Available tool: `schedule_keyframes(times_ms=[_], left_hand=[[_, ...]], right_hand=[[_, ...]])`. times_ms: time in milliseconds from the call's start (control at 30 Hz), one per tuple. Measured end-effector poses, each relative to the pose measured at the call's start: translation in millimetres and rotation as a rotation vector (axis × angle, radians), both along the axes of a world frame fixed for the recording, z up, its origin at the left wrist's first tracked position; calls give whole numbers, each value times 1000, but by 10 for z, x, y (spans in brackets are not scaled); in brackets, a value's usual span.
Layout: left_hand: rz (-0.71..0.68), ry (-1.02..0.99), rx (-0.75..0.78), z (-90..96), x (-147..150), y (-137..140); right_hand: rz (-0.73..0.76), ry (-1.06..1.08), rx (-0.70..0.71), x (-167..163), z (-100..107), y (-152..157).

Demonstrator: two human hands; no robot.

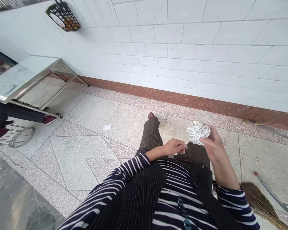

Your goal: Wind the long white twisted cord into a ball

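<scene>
My right hand (214, 143) grips a wound ball of white cord (198, 132) with dark flecks, its thumb and fingers pressed around the right side. Just left of it, my left hand (176, 147) is closed in a pinch on the strand of cord (187, 142) that runs out of the ball. Both hands are above my lap, over the dark trousers (150, 135). More loose cord (168, 124) lies on the floor beyond my knees, near my shoe.
A metal-framed table (21, 75) stands at left against the tiled wall (175, 35), with another person's leg (26, 115) below it. A wire rack (21, 135) is near that leg. A straw broom (259, 201) and a metal tube (273, 193) lie at lower right. A basket (63, 17) hangs on the wall.
</scene>
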State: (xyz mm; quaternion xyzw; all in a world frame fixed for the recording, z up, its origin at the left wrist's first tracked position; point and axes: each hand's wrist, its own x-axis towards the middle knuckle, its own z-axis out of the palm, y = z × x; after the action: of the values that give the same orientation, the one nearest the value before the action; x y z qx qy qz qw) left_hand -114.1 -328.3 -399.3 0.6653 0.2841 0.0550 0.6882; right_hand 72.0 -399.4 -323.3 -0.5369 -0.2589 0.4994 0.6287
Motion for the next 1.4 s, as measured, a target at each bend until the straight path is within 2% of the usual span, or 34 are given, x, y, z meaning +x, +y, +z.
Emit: schedule_keyframes(times_ms=[133,267,367,500,567,733,867,1000,1133,1200,1400], left_hand=[[-47,38,37,-93,-135,-51],[-73,64,-7,-197,-157,-55],[9,88,-22,-290,-70,-36],[175,128,-22,-385,64,111],[241,152,31,-407,85,230],[275,264,360,-428,-5,442],[250,279,430,-492,-57,434],[306,239,321,-612,10,413],[494,185,48,-698,114,532],[580,172,-42,-704,139,612],[594,138,-104,-683,112,692]], right_hand=[[26,-31,-43,-37,-215,-173],[-52,84,-128,1,-265,-316],[-91,81,-154,11,-211,-320],[-21,24,-91,-60,-109,-187],[36,23,-47,-128,-79,-93],[126,40,-28,-277,-93,69],[148,55,-56,-266,-124,99],[129,30,-106,-170,-115,122],[175,9,-82,-154,-92,144],[194,12,-59,-203,-83,137],[204,100,-91,-371,-15,124]])
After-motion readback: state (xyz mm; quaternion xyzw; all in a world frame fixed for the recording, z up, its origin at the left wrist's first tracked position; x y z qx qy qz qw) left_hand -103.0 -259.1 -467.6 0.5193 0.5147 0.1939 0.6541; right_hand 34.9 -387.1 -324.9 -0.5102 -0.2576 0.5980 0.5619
